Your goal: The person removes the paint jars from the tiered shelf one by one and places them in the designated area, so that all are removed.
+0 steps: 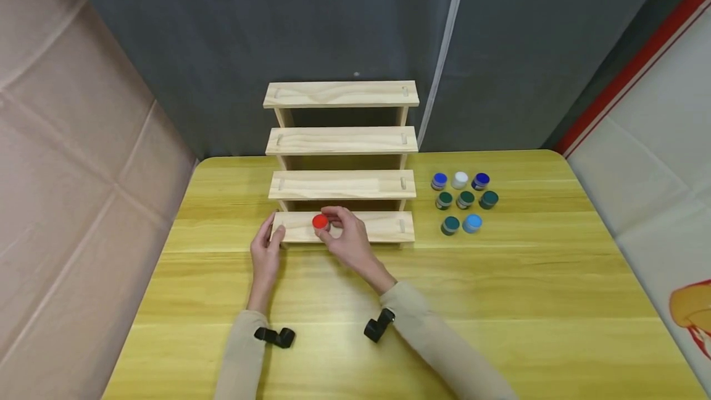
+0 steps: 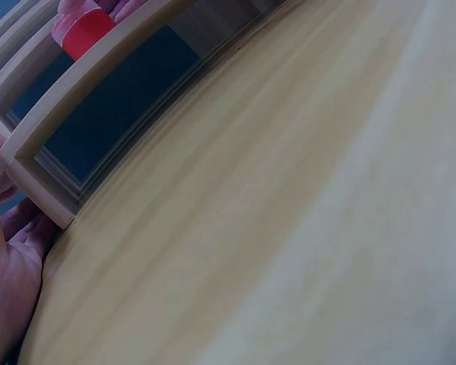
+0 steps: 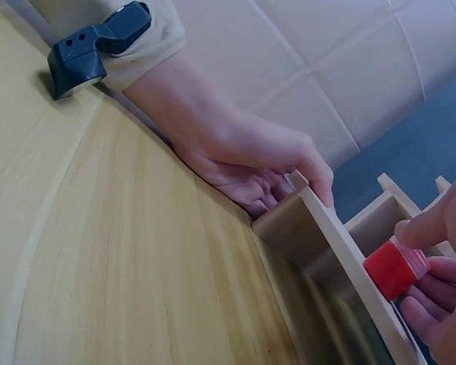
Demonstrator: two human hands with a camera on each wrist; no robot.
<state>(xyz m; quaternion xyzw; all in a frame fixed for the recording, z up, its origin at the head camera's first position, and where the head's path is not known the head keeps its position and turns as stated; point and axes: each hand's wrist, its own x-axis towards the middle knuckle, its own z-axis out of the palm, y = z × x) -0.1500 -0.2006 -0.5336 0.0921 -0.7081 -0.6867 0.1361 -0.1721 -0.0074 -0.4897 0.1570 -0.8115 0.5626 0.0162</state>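
A small red jar (image 1: 320,222) is at the lowest step of a four-tier wooden display stand (image 1: 378,227). My right hand (image 1: 350,241) pinches it between thumb and fingers; the right wrist view shows the red jar (image 3: 395,268) against the board, contact with its top unclear. At the stand's left end, my left hand (image 1: 266,255) grips the lowest step, thumb over the board and fingers round the side. That left hand (image 3: 243,156) also shows in the right wrist view. In the left wrist view the red jar (image 2: 87,32) is partly cut off by the frame.
Right of the stand, several small jars with coloured lids stand in rows on the wooden table (image 1: 528,301), among them a white jar (image 1: 460,179) and a light blue jar (image 1: 472,223). A dark curtain (image 1: 250,29) hangs behind the stand.
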